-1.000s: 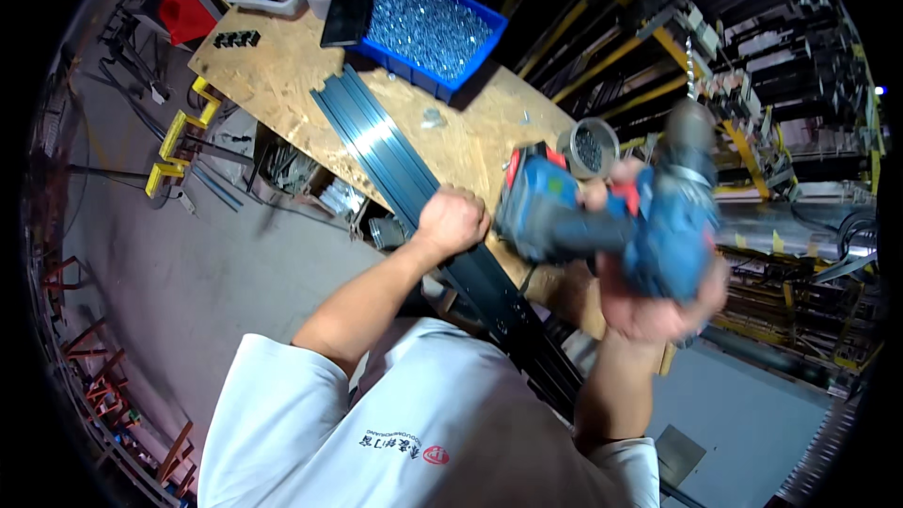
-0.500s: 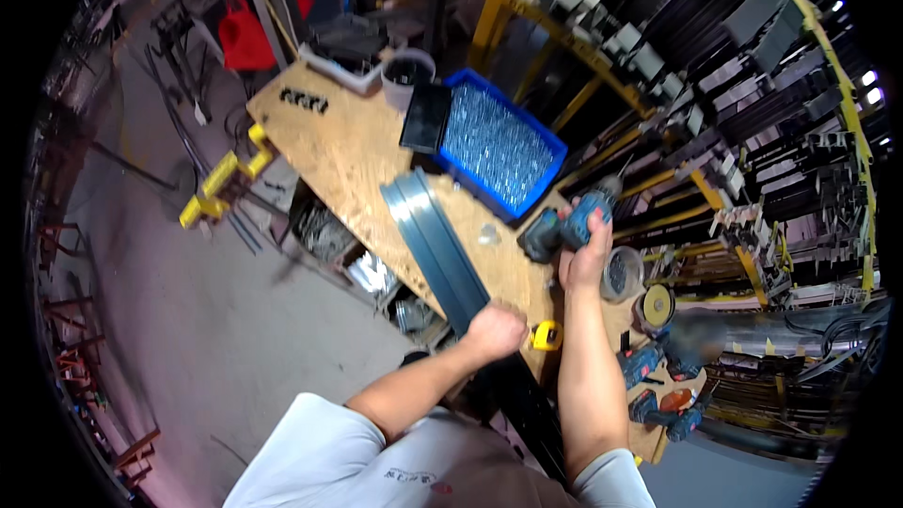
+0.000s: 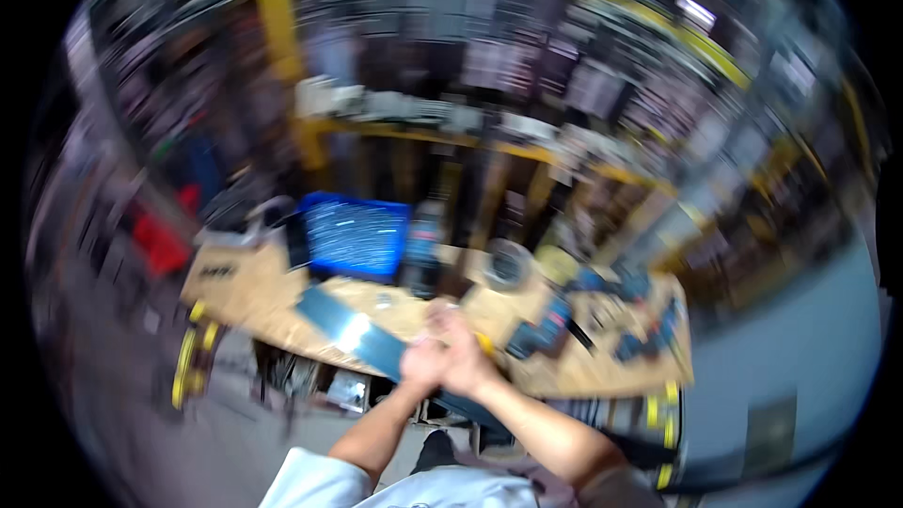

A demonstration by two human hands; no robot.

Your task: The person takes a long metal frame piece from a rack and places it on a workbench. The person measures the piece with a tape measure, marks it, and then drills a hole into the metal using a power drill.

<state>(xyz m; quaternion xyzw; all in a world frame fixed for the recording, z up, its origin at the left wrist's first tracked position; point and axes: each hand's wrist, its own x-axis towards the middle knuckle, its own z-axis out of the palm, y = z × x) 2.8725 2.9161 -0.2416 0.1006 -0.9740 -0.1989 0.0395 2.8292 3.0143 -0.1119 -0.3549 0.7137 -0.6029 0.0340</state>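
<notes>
My left hand is closed at the near end of a grey-blue metal profile, which lies aslant on the wooden workbench. What its fingers hold is hidden. Right against it is my right hand, smeared by motion, so its finger pose is unclear. Just beyond both hands a blue and black cordless drill stands on the bench, apart from them. A yellow tape measure shows partly beside my right hand.
A blue bin full of small shiny metal pieces sits at the back of the workbench. A round tub and several power tools lie to the right. Behind runs a yellow rack of dark profiles. Much is blurred.
My right hand has let go of the drill, which now stands on the bench, and has come over to my left hand. The view has swung to the right.
</notes>
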